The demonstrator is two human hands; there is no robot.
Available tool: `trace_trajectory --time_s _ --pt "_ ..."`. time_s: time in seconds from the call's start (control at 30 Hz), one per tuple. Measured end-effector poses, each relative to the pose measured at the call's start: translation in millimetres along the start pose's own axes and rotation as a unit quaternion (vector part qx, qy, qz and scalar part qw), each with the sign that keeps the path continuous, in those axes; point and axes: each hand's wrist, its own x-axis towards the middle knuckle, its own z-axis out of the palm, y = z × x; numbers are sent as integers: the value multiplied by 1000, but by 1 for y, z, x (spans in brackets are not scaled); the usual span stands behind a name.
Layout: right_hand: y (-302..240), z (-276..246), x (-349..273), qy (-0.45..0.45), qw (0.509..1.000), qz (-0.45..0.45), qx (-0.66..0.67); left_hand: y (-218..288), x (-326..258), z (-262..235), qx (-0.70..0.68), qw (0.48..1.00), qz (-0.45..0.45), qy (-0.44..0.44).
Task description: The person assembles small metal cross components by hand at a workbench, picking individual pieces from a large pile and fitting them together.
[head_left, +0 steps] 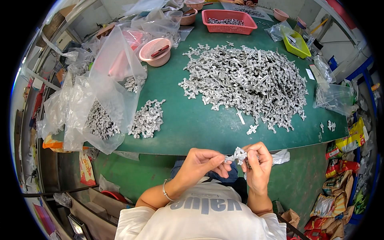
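Observation:
Just off the table's near edge, my left hand (208, 161) and my right hand (258, 162) hold a small silver-grey metal casting (239, 155) between them. Thumb and fingers of the left pinch one end of it, while the right grips its other side; the fingers hide part of its outline. A large heap of similar metal castings (248, 84) lies on the green table (176, 132) ahead of my hands. A smaller pile of castings (147, 119) sits to the left. One loose casting (252, 129) and a thin flat strip (240, 116) lie in front of the heap.
Clear plastic bags (114, 80), some with castings, cover the table's left side. Beyond stand a pink bowl (155, 60) with a red-handled tool on its lid, a red tray (229, 28) and a yellow-green basket (295, 45). At the far end another person's hands (244, 2) show.

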Motion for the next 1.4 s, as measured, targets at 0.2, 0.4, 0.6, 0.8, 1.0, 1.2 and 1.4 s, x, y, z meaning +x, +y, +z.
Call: trace_trajectory --time_s 0.2,0.4,0.6,0.8,1.0,1.2,1.4 --pt "3 1 2 23 999 25 12 -7 3 -2 -3 1000 -4 -3" --pt "24 -11 19 65 990 95 79 -21 24 -5 60 998 1 -6" --pt "39 -47 45 128 927 168 310 -41 119 -53 549 756 288 211" --pt "56 -66 52 105 913 205 336 -49 179 -72 744 558 291 224" --pt "58 -62 57 107 932 233 255 -60 157 -86 689 643 289 168" --pt "65 -59 57 63 946 224 226 -60 116 -86 653 705 251 116" --pt "69 -58 52 64 958 226 166 -70 94 -98 538 777 294 139"
